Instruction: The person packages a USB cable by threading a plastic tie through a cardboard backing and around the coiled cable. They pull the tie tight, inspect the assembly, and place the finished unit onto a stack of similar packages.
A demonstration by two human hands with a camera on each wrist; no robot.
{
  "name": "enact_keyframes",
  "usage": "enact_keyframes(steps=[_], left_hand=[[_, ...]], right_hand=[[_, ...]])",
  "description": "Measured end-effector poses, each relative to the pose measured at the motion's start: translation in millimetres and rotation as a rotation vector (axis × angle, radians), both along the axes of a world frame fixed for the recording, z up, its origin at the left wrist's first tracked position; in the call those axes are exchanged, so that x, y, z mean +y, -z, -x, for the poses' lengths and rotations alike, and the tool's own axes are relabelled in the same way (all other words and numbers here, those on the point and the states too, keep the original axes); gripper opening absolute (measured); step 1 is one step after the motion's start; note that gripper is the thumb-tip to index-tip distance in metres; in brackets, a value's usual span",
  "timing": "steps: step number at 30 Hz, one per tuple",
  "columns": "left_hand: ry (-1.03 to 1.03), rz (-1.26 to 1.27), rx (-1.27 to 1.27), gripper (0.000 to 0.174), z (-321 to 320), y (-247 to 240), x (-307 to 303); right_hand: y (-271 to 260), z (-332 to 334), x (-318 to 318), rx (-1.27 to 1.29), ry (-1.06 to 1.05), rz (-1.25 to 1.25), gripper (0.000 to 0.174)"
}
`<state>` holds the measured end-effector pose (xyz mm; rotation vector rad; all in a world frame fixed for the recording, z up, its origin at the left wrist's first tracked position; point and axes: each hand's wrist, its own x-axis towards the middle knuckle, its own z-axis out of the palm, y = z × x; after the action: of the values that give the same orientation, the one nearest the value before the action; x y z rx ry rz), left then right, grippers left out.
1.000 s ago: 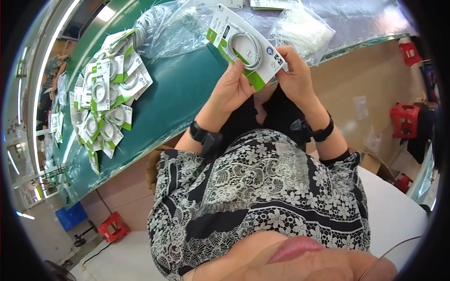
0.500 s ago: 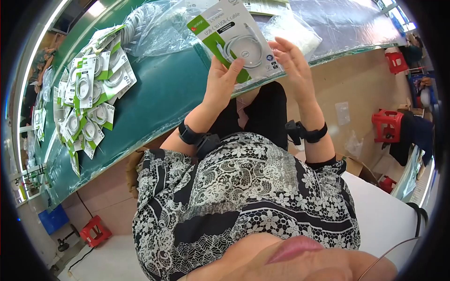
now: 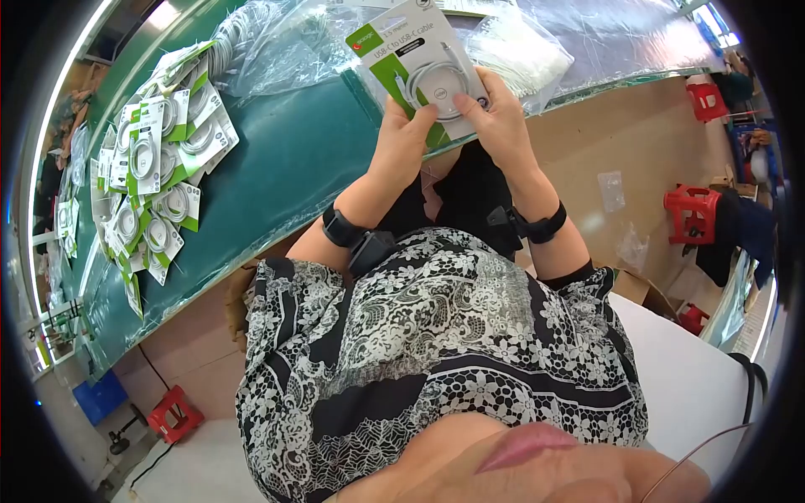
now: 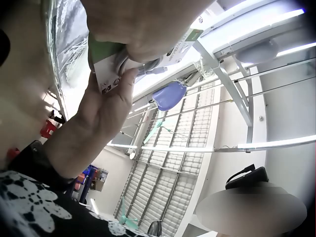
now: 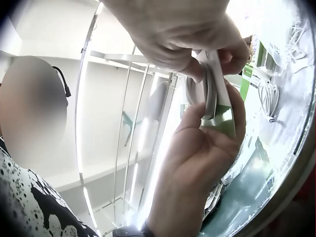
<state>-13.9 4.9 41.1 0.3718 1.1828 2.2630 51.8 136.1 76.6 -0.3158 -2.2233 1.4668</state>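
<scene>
A white-and-green carded USB-C cable pack (image 3: 415,54) is held over the near edge of the table, with its printed front facing up. A pale coiled cable (image 3: 436,88) sits on the card. My left hand (image 3: 402,142) grips the lower left edge, thumb on the front. My right hand (image 3: 506,126) grips the lower right edge, its thumb lying on the front near the coil. In the right wrist view the card (image 5: 224,94) shows edge-on, and the left hand (image 5: 197,153) pinches it from below. The fingers behind the card are mostly hidden in the head view.
Several similar carded cables (image 3: 159,168) lie heaped on the green table (image 3: 268,159) to the left. Bundled cables (image 3: 243,42) and clear plastic bags (image 3: 520,59) lie along the far side. Red stools (image 3: 692,214) stand on the floor at right.
My right hand came off the pack half a second ago with its fingers spread, then gripped its right edge again. The pack has moved slightly left and up in view, its front turned more squarely up.
</scene>
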Motion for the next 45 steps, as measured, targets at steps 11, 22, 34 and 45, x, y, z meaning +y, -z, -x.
enact_keyframes(steps=[11,22,34,45], left_hand=[[0.176,-0.152,-0.16,0.039,0,-15,-14],[-0.084,0.318,0.424,0.039,-14,-20,-17],[-0.299,0.026,1.282,0.031,0,-49,-15],[-0.261,-0.02,1.386,0.03,-2,-70,-17]], right_hand=[[-8,-16,18,0.442,0.179,-0.757,0.029],[0,-20,10,0.512,-0.092,-0.905,0.025],[34,-37,8,0.238,-0.231,0.24,0.037],[12,-81,0,0.312,-0.474,1.126,0.055]])
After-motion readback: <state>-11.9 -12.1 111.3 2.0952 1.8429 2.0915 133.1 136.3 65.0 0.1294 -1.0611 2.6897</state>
